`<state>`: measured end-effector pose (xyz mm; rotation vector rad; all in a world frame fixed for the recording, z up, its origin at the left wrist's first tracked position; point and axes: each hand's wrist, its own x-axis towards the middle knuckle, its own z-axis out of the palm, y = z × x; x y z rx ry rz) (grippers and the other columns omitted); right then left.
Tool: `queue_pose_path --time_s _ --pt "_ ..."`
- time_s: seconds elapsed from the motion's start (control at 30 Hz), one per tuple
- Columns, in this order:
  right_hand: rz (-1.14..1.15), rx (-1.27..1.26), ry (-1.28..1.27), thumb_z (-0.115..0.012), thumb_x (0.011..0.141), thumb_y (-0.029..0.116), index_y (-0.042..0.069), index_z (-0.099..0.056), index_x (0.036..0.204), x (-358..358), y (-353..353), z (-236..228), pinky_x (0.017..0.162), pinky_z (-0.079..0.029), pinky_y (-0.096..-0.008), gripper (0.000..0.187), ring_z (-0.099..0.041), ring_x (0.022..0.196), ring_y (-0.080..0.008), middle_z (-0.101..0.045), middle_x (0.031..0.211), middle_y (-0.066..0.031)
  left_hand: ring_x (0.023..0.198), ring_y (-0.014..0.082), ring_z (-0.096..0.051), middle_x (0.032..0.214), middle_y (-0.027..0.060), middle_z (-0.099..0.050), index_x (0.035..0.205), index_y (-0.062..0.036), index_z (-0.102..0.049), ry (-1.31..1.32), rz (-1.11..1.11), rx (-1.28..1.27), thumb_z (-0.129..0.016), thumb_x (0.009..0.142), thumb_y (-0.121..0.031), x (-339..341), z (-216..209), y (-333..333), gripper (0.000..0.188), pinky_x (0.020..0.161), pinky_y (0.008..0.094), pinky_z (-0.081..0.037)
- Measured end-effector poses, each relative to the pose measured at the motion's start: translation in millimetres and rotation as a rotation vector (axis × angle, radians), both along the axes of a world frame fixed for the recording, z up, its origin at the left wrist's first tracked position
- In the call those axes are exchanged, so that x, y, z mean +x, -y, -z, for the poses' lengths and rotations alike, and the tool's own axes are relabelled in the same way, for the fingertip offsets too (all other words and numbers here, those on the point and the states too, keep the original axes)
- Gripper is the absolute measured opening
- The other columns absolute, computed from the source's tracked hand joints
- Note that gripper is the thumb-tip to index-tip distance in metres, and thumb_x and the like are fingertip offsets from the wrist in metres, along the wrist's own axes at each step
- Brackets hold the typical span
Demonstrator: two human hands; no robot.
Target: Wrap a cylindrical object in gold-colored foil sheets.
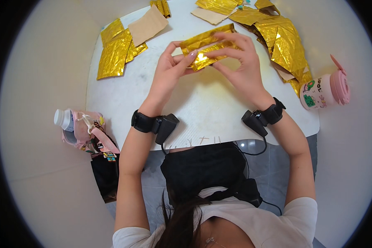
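Observation:
A creased strip of gold foil paper point(208, 44) is held above the white table, with a lengthwise fold running along it. My left hand point(173, 62) grips its left end, the thumb pressed on the shiny face and the fingers behind. At the right end, my right hand point(242, 62) has its fingers curved over the paper and its thumb below the lower edge. Some fingertips behind the foil are hidden. Left of my hands lie flat gold sheets point(113, 53) and a tan paper piece point(148, 25).
More gold sheets point(283, 45) spread along the table's point(202, 111) far right. A pink-lidded cup point(324, 90) lies at the right edge. To the left sits a pink bag point(84, 128) with a white-capped bottle point(64, 120). Cabled black devices point(167, 126) are strapped to my wrists.

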<state>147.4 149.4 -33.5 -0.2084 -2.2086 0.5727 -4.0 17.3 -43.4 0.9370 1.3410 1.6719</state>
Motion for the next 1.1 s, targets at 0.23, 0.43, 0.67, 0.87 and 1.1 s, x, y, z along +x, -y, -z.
queue_pose_path --time_s 0.23,0.43,0.67,0.87,1.1 --pt "0.015 -0.119 -0.195 -0.079 0.062 0.008 0.017 -0.065 0.113 -1 -13 -9 0.097 -0.042 -0.036 0.054 -0.053 0.111 -0.0237 -0.05 0.13 -0.0066 0.086 0.0159 -0.067 0.097 0.0117 -0.068 0.109 -0.0063 -0.041 0.006 0.001 -0.131 -0.059 0.093 -0.013 -43 6 8 0.025 0.078 0.0345 -0.058" --pt "-0.2 -0.477 -0.319 -0.079 0.071 0.007 0.007 -0.059 0.113 -8 -17 10 0.088 -0.048 -0.0301 0.047 -0.06 0.098 -0.015 -0.061 0.112 -0.0054 0.081 0.0146 -0.068 0.093 0.0101 -0.069 0.099 -0.011 -0.042 0.114 -0.093 -0.057 -0.061 0.091 -0.011 -51 16 9 0.02 0.066 0.0279 -0.059" --pt "-0.174 -0.518 -0.143 -0.076 0.074 0.003 0.003 -0.07 0.09 2 -19 15 0.086 -0.049 -0.0264 0.018 -0.064 0.092 -0.0126 -0.069 0.091 -0.0047 0.061 0.0138 -0.066 0.084 0.0092 -0.069 0.094 -0.0119 -0.043 0.073 -0.189 -0.033 -0.063 0.089 -0.008 -42 12 6 0.021 0.053 0.0225 -0.055" --pt "-0.166 -0.606 -0.143 -0.07 0.078 0.001 0.004 -0.073 0.097 0 -7 1 0.08 -0.051 -0.0239 0.019 -0.066 0.086 -0.0116 -0.071 0.096 -0.0065 0.063 0.0106 -0.066 0.083 0.0094 -0.069 0.091 -0.0108 -0.045 0.006 -0.219 0.051 -0.064 0.088 -0.007 -35 4 7 0.02 0.054 0.0227 -0.055" --pt "-0.163 -0.564 -0.059 -0.061 0.086 0.0 0.003 -0.072 0.101 1 -17 10 0.079 -0.051 -0.0224 0.019 -0.066 0.086 -0.0103 -0.072 0.093 -0.0064 0.082 0.013 -0.067 0.087 0.009 -0.069 0.093 -0.0066 -0.054 -0.104 -0.397 0.116 -0.064 0.088 -0.007 -33 5 5 0.011 0.066 0.0268 -0.058"
